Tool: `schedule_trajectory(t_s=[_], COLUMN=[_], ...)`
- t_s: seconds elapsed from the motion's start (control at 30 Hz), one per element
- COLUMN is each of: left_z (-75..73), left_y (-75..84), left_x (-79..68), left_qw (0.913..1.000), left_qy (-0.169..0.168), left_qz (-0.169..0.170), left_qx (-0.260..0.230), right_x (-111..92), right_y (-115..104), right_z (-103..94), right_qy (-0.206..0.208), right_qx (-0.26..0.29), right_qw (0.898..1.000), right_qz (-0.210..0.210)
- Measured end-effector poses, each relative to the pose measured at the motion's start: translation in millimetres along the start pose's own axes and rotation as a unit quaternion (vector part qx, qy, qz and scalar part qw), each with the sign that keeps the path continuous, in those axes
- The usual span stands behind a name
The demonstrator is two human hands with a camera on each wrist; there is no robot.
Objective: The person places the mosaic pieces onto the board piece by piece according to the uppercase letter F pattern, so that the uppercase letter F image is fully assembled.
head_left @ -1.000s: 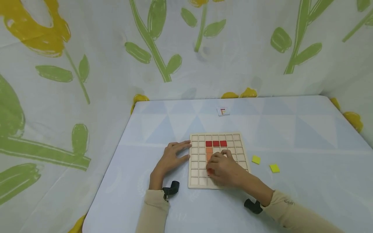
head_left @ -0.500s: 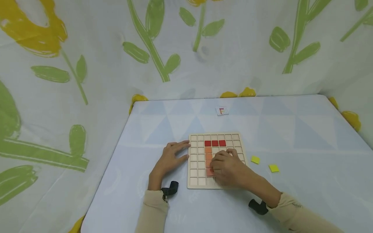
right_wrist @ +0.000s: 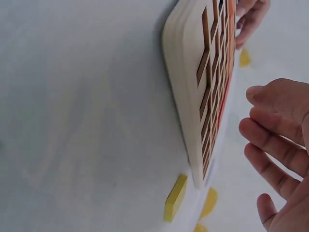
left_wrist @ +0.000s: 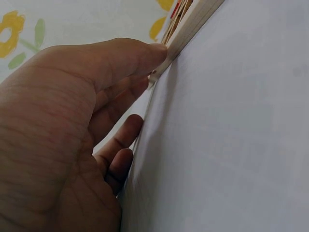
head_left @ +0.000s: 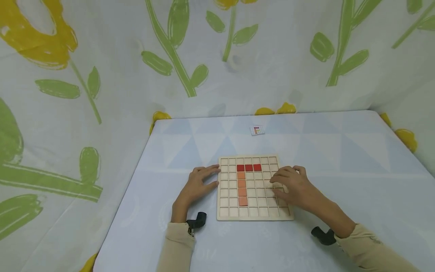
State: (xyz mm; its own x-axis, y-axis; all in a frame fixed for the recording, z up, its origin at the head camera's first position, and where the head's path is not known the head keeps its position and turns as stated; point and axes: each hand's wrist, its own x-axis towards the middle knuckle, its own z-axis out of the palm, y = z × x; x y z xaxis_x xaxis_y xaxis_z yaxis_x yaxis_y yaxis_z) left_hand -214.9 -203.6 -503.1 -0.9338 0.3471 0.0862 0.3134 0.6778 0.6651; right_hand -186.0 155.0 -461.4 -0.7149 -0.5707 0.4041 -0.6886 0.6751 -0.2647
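A square wooden grid board [head_left: 258, 212] lies on the table. Three red tiles [head_left: 249, 167] form a row in its upper cells, and from the leftmost a column of several orange tiles [head_left: 242, 184] runs downward. My left hand [head_left: 198, 185] rests at the board's left edge, thumb and fingertips against its side, as the left wrist view also shows. Over the board's right part hovers my right hand [head_left: 295, 187], holding nothing, its fingers loosely bent and apart. Beside the board in the right wrist view lies a yellow tile [right_wrist: 175, 198].
A small card [head_left: 257, 130] with a coloured grid pattern lies toward the back of the table [head_left: 176, 151]. Flowered cloth [head_left: 265, 75] hangs behind and at both sides. Black wrist cameras [head_left: 197, 220] sit at both cuffs.
My right hand has left the lower orange tile and moved right, across the board toward its right edge. The whole orange column now shows; the yellow tiles are hidden in the head view. My left hand stays put.
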Motion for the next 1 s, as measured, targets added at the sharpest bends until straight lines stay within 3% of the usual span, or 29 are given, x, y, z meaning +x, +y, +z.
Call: schedule_trajectory(t_s=[0.57, 1.0], left_z=[-6.2, 1.6], left_y=[0.2, 1.6], left_x=[0.0, -0.3], left_qw=[0.9999, 0.9999], left_qy=[0.008, -0.002], left_qz=[-0.004, -0.014], left_qx=[0.008, -0.008], right_x=[-16, -36], right_y=[26, 40], right_z=[-20.1, -16.8], right_qy=[-0.030, -0.065], right_qx=[-0.036, -0.060], right_qw=[0.996, 0.990], right_qz=[0.070, 0.110])
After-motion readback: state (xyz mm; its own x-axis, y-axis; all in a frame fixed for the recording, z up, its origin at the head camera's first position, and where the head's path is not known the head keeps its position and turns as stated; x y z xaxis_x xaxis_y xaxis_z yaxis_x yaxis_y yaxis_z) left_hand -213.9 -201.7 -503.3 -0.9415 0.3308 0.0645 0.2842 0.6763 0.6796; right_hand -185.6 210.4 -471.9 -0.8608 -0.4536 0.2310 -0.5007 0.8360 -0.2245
